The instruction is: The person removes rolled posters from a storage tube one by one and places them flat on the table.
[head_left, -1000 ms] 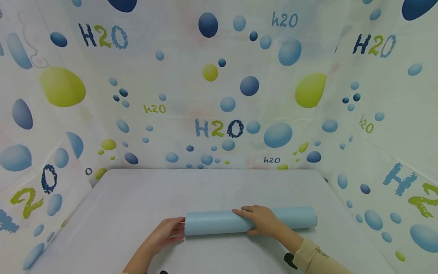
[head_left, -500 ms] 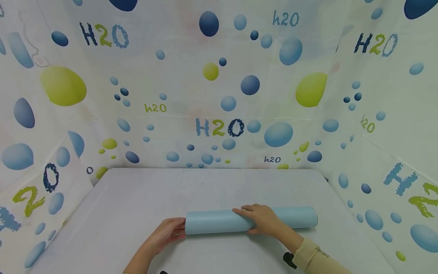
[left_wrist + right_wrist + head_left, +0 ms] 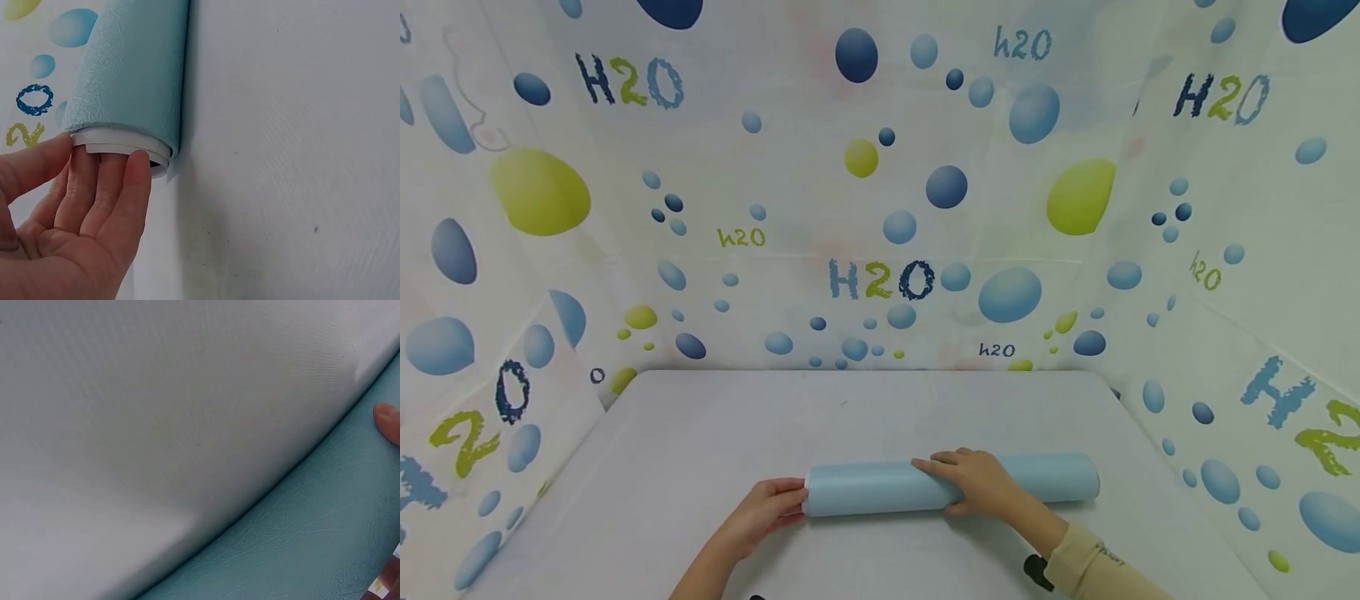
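A light blue leather-textured mat (image 3: 872,490), rolled into a tube, lies crosswise on the white table. My right hand (image 3: 977,483) grips it from above near its middle, thumb on the near side; in the right wrist view the thumb (image 3: 389,424) presses its blue surface. At the roll's left end is my left hand (image 3: 767,510), with fingers nearly straight against the end. From the left wrist view, the white inner layer (image 3: 112,139) juts slightly past the blue outer one. There the left hand (image 3: 81,225) touches this rim, some fingertips hidden behind it.
The white table (image 3: 865,417) extends behind and on both sides of the roll. A white curtain (image 3: 805,167) printed with bubbles and H2O lettering encloses the back and sides. A small black object (image 3: 1037,572) sits by the right wrist.
My left hand's fingers have drawn closer together against the roll's end. The roll has shifted very slightly right, and a thin white rim now shows at its left end. The right hand keeps its hold.
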The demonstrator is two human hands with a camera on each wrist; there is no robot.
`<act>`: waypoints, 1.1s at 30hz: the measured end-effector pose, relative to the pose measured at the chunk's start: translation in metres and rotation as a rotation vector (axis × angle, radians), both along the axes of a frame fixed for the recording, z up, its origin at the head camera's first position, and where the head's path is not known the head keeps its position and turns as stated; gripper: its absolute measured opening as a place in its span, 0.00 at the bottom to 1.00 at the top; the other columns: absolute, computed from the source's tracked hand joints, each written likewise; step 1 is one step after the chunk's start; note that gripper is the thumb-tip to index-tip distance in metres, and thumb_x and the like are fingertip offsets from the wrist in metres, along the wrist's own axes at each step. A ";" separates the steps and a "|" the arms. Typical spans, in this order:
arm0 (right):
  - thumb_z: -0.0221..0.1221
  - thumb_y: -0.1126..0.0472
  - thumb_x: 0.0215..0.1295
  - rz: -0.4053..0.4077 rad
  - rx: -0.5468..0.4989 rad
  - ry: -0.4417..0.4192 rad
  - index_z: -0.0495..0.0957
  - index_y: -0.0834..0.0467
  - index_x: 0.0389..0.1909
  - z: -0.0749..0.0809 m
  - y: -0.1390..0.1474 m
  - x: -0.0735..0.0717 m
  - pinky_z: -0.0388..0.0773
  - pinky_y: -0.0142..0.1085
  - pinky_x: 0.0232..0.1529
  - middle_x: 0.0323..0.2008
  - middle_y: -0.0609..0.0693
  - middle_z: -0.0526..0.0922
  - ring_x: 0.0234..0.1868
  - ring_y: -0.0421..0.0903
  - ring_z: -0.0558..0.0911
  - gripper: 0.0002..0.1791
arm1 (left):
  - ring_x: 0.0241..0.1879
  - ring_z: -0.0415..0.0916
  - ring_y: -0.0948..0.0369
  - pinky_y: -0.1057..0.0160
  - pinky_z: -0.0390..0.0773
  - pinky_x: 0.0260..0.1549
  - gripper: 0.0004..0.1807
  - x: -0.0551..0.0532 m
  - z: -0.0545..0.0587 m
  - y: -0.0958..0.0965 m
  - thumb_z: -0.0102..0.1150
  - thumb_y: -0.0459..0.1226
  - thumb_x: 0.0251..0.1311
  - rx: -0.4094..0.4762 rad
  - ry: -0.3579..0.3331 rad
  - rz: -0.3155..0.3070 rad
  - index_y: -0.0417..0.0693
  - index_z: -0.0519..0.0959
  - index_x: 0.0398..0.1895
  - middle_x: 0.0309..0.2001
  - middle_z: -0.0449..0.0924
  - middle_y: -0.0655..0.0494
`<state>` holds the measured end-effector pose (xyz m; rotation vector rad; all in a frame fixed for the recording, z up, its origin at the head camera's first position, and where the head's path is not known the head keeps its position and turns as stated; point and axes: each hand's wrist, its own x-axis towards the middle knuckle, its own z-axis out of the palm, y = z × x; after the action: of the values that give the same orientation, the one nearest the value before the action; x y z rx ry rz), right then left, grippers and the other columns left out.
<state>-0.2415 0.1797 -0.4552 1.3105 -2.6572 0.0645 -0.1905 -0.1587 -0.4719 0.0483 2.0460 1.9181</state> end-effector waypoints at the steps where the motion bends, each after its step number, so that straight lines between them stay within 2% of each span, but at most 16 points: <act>1: 0.65 0.44 0.35 0.000 0.001 0.004 0.58 0.44 0.60 0.000 0.000 0.000 0.72 0.40 0.32 0.47 0.45 0.73 0.39 0.46 0.75 0.45 | 0.43 0.72 0.54 0.57 0.71 0.41 0.31 0.000 0.000 0.000 0.52 0.41 0.54 -0.008 0.009 0.001 0.22 0.61 0.51 0.46 0.70 0.39; 9: 0.66 0.44 0.35 -0.014 0.001 -0.001 0.58 0.43 0.60 0.001 0.002 0.002 0.72 0.40 0.31 0.47 0.45 0.73 0.38 0.45 0.75 0.45 | 0.41 0.73 0.53 0.56 0.73 0.38 0.28 0.001 0.003 -0.003 0.53 0.41 0.54 -0.099 0.048 0.079 0.23 0.64 0.49 0.45 0.70 0.36; 20: 0.65 0.43 0.36 -0.038 0.018 -0.024 0.56 0.42 0.61 0.001 0.006 0.002 0.72 0.41 0.33 0.48 0.45 0.72 0.40 0.46 0.74 0.46 | 0.38 0.74 0.53 0.56 0.74 0.35 0.24 0.003 0.007 -0.010 0.54 0.38 0.53 -0.164 0.022 0.210 0.26 0.67 0.46 0.42 0.73 0.39; 26: 0.65 0.45 0.36 -0.050 0.028 -0.045 0.56 0.41 0.61 0.002 0.007 0.003 0.72 0.42 0.34 0.48 0.46 0.72 0.41 0.46 0.74 0.46 | 0.38 0.74 0.53 0.57 0.74 0.35 0.23 0.004 0.005 -0.019 0.54 0.38 0.53 -0.171 0.013 0.229 0.27 0.67 0.47 0.43 0.72 0.40; 33: 0.66 0.45 0.36 -0.039 0.012 -0.022 0.57 0.42 0.60 0.000 0.008 0.003 0.72 0.42 0.34 0.48 0.46 0.72 0.40 0.46 0.74 0.46 | 0.38 0.74 0.53 0.57 0.74 0.35 0.22 0.004 0.005 -0.026 0.53 0.36 0.53 -0.173 0.019 0.267 0.27 0.68 0.46 0.42 0.73 0.40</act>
<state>-0.2388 0.1882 -0.4547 1.2684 -2.7049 0.0586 -0.1861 -0.1842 -0.4664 -0.2613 2.3217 1.8820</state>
